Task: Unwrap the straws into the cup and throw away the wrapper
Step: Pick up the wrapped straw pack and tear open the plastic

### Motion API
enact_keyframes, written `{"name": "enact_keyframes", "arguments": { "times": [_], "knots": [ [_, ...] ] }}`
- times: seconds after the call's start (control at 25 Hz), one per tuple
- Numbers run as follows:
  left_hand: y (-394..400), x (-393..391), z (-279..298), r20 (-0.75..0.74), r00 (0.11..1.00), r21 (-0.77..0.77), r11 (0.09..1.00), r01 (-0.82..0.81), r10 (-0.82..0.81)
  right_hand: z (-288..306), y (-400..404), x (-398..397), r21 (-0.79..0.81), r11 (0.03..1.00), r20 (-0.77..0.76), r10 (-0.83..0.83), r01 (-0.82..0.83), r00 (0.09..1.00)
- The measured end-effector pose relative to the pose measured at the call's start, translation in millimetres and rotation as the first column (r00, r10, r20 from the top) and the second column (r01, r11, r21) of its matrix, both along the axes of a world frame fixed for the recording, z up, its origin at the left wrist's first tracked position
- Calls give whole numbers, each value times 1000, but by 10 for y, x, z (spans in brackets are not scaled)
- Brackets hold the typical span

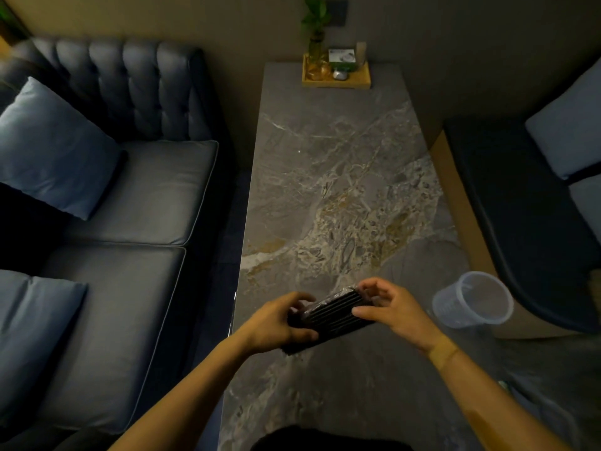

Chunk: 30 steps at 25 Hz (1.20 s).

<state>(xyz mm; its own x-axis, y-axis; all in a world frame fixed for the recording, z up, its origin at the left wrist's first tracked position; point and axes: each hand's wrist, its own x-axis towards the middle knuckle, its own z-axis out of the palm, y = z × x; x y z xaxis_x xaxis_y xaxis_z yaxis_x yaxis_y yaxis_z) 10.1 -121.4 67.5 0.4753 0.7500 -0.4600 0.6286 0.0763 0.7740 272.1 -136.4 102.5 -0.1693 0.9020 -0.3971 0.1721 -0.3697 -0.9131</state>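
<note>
**Straws still wrapped — the task is barely begun**

Both hands hold the pack of dark straws (pixel 330 315) just above the desk (pixel 341 177). The left hand (pixel 279 323) clamps its near end; the right hand (pixel 388 307) pinches the far end, apparently working at the wrapper. The wrapper looks unopened. The clear cup (pixel 473 299) stands empty near the desk's right edge — unwrapping, loading and binning all remain.
</note>
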Motion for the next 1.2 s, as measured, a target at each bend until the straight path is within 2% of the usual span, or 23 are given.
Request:
{"name": "enact_keyframes", "arguments": {
  "times": [0.12, 0.24, 0.32, 0.4, 0.44, 0.52, 0.6, 0.68, 0.92, 1.2],
  "knots": [
    [-131, 225, 122, 134, 990, -9, 999, 49, -47, 101, -175, -62, 34, 997, 19, 63, -63, 998],
    [-252, 353, 178, 256, 967, 7, 1000, -17, 15, 115, -302, -123, 63, 996, 11, 59, -60, 998],
    [-330, 419, 196, 274, 958, 35, 994, -102, 89, 78, -390, -170, 131, 989, 112, -76, 62, 991],
    [-430, 510, 201, 257, 945, 80, 970, -232, 205, 3, -531, -253, 261, 927, 300, -344, 270, 890],
    [-484, 576, 197, 237, 936, 140, 944, -298, 260, -28, -621, -302, 284, 886, 305, -445, 365, 842],
    [-583, 719, 162, 178, 935, 319, 881, -349, 306, -65, -793, -398, 141, 854, 123, -518, 502, 847],
    [-694, 889, 125, 109, 952, 482, 822, -303, 286, -58, -911, -428, -84, 865, -99, -501, 495, 859],
    [-820, 1094, 129, 68, 964, 585, 772, -249, 259, -36, -967, -330, -177, 868, -200, -494, 464, 846],
    [-1134, 1555, 227, 26, 998, 623, 780, -65, 63, -60, -1011, 311, -100, 836, -187, -548, 539, 815],
    [-1011, 1380, 477, 30, 999, 770, 638, 2, -39, 59, -946, 848, -112, 946, -231, -323, 305, 918]
  ]
}}
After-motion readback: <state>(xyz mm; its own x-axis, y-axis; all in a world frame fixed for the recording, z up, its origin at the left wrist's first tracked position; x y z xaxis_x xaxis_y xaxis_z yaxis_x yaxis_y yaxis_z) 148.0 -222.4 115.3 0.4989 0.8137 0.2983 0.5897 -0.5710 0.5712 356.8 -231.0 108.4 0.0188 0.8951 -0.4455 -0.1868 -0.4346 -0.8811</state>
